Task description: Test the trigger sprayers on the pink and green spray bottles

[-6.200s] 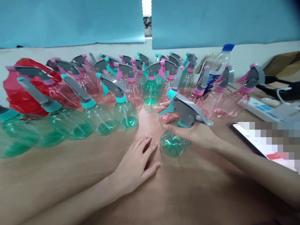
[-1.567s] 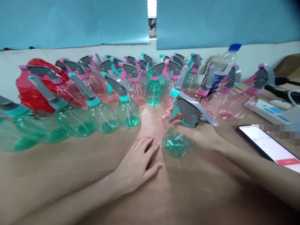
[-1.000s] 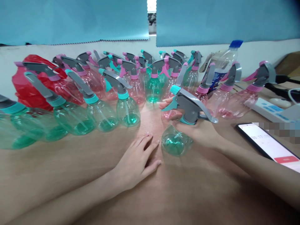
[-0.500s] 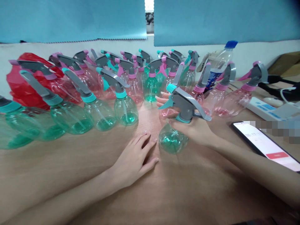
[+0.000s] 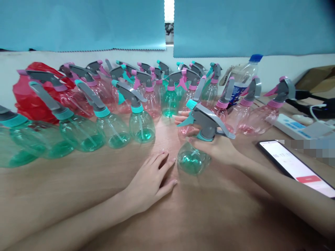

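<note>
A green spray bottle (image 5: 193,162) with a grey head and a turquoise nozzle, trigger and collar stands on the table, its nozzle facing left and away. My right hand (image 5: 222,150) grips it around the neck, just under the collar. The fingers reach past the turquoise trigger (image 5: 186,121) and are partly hidden behind the spray head. To the left of the bottle my left hand (image 5: 149,177) lies flat on the tabletop, holding nothing, fingers apart. Its fingertips come close to the bottle's base; whether they touch it I cannot tell.
Green spray bottles (image 5: 142,129) line the left side. Several pink ones (image 5: 264,116) stand at the back and right. A red plastic bag (image 5: 31,104), a blue-capped bottle (image 5: 246,71), a white power strip (image 5: 293,126) and a phone (image 5: 295,164) are also on the wooden table (image 5: 167,223).
About 1.6 s ago my right fingers were curled in at the trigger; since then they have stretched out again. The bottle and my left hand keep their places. The view shifts slightly.
</note>
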`<action>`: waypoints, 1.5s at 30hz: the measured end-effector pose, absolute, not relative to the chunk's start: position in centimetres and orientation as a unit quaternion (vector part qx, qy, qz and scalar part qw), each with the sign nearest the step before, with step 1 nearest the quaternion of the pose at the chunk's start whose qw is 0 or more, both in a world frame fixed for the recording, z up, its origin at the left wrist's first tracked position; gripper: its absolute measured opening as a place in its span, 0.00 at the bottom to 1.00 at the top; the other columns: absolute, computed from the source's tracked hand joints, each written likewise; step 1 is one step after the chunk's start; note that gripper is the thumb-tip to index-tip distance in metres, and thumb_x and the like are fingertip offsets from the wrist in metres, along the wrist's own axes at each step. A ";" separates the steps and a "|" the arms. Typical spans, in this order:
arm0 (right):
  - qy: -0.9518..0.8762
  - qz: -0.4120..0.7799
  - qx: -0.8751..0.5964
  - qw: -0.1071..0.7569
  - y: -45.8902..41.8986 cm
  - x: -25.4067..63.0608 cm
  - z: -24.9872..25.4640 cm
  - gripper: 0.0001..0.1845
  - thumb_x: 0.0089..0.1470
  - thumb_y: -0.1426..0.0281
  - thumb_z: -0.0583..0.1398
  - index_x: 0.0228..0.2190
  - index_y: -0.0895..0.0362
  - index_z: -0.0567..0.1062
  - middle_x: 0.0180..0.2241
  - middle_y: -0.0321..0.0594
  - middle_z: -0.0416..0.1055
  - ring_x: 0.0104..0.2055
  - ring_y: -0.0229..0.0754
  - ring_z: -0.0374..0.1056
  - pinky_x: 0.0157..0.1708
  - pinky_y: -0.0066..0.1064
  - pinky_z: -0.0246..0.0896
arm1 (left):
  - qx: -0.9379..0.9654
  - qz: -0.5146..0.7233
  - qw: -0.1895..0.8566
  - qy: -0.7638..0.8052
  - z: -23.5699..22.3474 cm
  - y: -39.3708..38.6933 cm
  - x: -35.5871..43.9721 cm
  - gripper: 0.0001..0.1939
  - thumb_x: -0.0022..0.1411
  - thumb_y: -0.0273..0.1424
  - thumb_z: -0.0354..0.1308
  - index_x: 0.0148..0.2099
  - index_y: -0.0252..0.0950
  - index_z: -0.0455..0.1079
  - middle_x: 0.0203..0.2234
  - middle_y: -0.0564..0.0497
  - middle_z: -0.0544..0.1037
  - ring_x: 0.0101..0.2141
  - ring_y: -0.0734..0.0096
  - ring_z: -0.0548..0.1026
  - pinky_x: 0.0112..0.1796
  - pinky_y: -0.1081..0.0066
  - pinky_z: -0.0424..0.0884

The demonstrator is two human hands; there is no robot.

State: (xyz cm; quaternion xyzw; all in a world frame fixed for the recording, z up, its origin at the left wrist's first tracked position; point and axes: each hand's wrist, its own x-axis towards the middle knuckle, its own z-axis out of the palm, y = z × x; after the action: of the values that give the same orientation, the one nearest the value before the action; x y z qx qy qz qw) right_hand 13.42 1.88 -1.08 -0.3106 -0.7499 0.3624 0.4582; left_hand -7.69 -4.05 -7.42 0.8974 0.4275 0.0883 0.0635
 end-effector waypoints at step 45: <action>-0.719 0.358 -0.382 0.457 1.9 13.4 -0.6 0.10 0.42 0.73 0.59 0.31 0.51 0.71 0.26 0.32 0.70 0.31 0.42 0.70 0.38 0.39 0.70 | 0.899 0.100 0.061 0.422 -7.4 -3.9 -7.8 0.27 0.68 0.42 0.50 0.63 0.31 0.62 0.61 0.36 0.64 0.61 0.47 0.60 0.57 0.49 0.61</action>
State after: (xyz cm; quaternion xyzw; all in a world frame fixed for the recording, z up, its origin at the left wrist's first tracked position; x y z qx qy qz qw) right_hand 13.40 1.95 -0.64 -0.3816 -0.7188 0.3585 0.4575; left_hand -7.76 -3.92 -7.41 0.8990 0.4219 0.1004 0.0610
